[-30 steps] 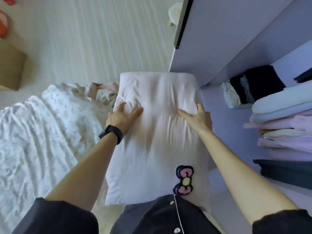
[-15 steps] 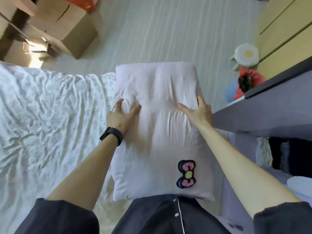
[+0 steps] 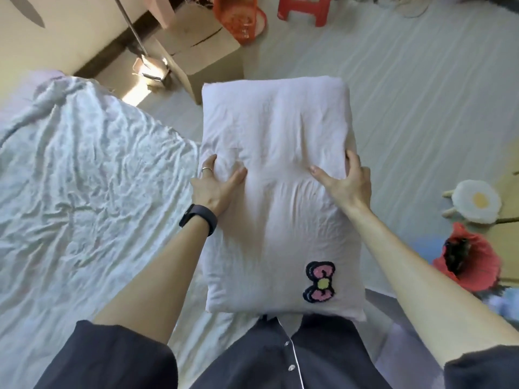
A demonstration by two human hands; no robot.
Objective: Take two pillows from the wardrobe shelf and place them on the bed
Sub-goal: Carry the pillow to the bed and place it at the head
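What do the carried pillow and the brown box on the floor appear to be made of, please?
The pillow: soft matte fabric, probably cotton, pale pink; it creases and dimples under the left hand. The box: likely cardboard, dull brown, with a torn-looking seam.

- Both arms stretch forward, forearms bare, elbows a touch bent.
- Left hand (image 3: 216, 186) grips the left edge of the pillow (image 3: 280, 122): thumb splayed across the top, fingers wrapping round the side.
- Right hand (image 3: 345, 183) mirrors it on the right edge, thumb pointing inward on top, fingers curled over the side.
- Hands sit level, well apart, palms turned toward each other.
- A black band (image 3: 198, 219) circles the left wrist.
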